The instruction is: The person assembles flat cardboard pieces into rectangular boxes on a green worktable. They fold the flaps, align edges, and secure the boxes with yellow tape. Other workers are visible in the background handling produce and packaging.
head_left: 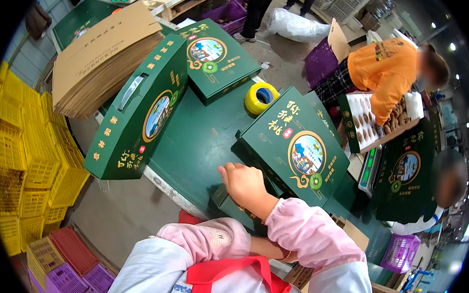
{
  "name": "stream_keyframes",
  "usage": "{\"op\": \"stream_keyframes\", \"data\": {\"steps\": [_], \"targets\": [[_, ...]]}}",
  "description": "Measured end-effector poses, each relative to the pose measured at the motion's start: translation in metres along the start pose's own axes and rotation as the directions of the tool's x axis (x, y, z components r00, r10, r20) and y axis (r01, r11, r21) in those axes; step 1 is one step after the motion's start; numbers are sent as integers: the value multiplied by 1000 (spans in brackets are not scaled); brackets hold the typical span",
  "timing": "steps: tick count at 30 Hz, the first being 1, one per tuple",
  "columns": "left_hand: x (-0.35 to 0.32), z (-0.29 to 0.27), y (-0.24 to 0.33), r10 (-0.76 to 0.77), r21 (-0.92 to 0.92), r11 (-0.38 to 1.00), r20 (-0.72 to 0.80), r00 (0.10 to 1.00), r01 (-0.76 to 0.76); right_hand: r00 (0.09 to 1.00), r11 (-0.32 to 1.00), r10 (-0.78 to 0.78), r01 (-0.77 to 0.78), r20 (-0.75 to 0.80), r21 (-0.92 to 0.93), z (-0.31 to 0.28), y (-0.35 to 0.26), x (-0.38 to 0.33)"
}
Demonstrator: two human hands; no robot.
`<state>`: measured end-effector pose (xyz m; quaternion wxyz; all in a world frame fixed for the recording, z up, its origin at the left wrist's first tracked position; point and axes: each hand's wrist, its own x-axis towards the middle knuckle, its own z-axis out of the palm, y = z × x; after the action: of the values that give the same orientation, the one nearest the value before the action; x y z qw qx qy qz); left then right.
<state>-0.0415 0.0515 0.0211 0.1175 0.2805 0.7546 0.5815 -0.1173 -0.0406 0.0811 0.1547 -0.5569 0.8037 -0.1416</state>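
My right hand (245,186), in a pink sleeve, is closed, with its fingers curled down just above a green carton (231,206); what they hold, if anything, is hidden. My left forearm (202,238) crosses beneath the right one, and only the wrist shows; the left hand is covered. Beyond the right hand lies a green gift box (291,144) with a round picture and a kiwifruit print, on top of other green cardboard. A second green box (145,114) with a handle stands upright to the left. Another green box (218,57) lies flat behind it.
A yellow tape roll (261,98) rests on the green table (200,139). Flattened cardboard (105,58) is stacked at left, beside yellow crates (24,155). A person in orange (381,69) reaches into an open box of brown fruit (362,127) near a scale (370,171).
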Motion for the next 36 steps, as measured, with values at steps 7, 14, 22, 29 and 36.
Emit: {"op": "stream_keyframes", "data": {"steps": [7,14,22,29,36], "targets": [[-4,8,-4,0,-44,999,15,1000,1,993,994,99,-102,59,47,17,2,-4],[10,5,-3,-27,62,998,42,999,24,944,992,-80,106,-321,65,19,-1,-10],[-20,-13,-4,167,101,986,-445,880,-136,972,980,187,-174,-140,99,9,10,5],[48,-25,43,-72,677,735,23,997,38,992,915,86,-114,89,387,-108,101,-144],[41,-32,54,87,654,756,-75,993,-17,962,948,271,-273,-36,-165,-61,117,-336]]}}
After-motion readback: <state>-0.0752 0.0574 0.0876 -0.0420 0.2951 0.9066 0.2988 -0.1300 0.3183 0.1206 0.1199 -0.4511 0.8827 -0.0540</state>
